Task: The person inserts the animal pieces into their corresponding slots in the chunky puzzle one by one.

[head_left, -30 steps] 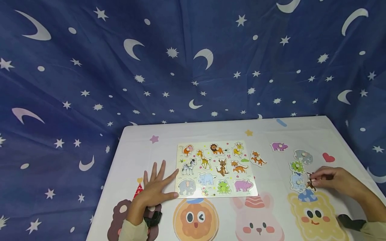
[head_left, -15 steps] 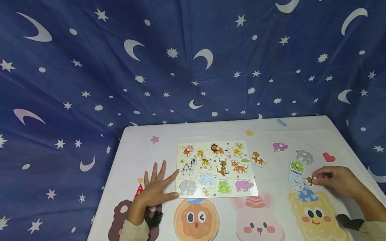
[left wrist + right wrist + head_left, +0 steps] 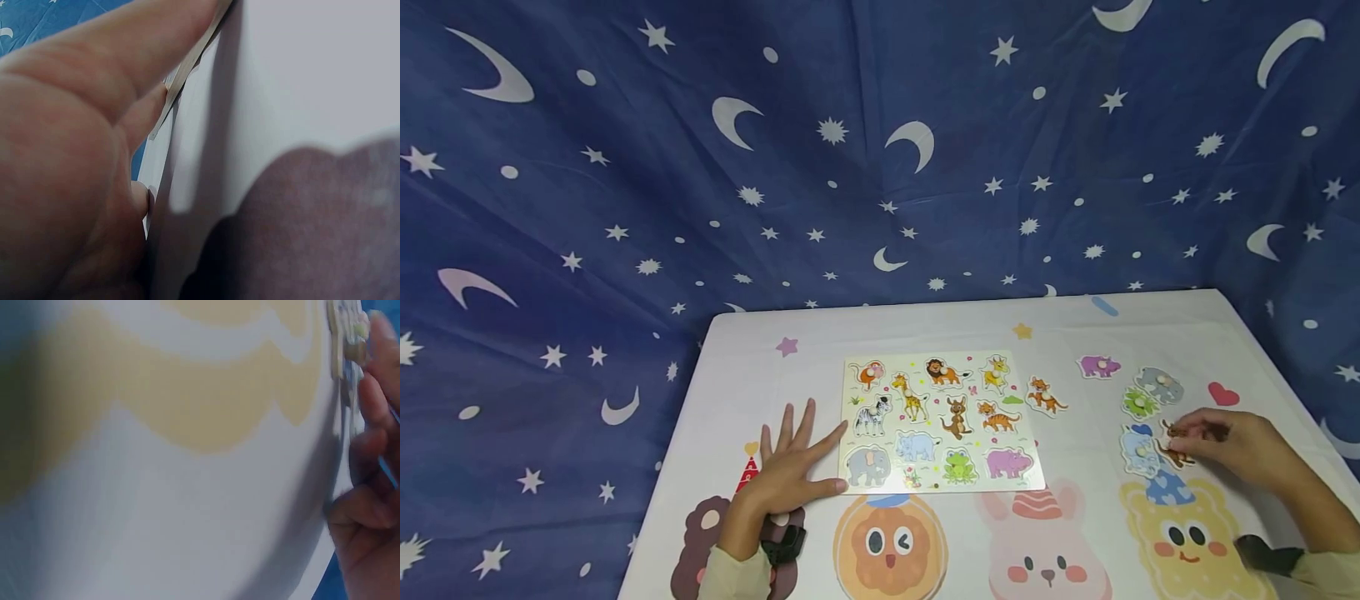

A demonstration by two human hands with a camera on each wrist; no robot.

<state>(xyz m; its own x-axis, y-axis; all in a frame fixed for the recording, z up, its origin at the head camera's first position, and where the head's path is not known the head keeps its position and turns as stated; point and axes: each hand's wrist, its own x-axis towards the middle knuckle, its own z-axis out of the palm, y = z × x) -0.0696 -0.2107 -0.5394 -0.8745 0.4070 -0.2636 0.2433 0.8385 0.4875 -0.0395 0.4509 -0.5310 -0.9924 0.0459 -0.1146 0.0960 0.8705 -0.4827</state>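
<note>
In the head view, my right hand (image 3: 1232, 446) pinches a brown kangaroo puzzle piece (image 3: 1178, 450) at the right of the table. A blue rhino piece (image 3: 1141, 452) lies just left of it, partly touching or overlapping; I cannot tell which. Beyond them lie a green frog piece (image 3: 1141, 402) and a grey elephant piece (image 3: 1161, 385). My left hand (image 3: 786, 475) is spread flat, its thumb and index fingertips at the left edge of the animal puzzle board (image 3: 940, 486). In the right wrist view, a small knob (image 3: 356, 352) shows by the fingertips.
A tiger piece (image 3: 1043, 396) lies right beside the board, and a purple hippo piece (image 3: 1099, 367) farther back. The white tablecloth (image 3: 925, 329) carries printed cartoon figures. A blue curtain (image 3: 850, 208) with moons and stars hangs behind the table.
The kangaroo piece has turned in my right hand, from lying sideways to standing head-up. The rhino piece shifted slightly, then back. My left hand stays in place.
</note>
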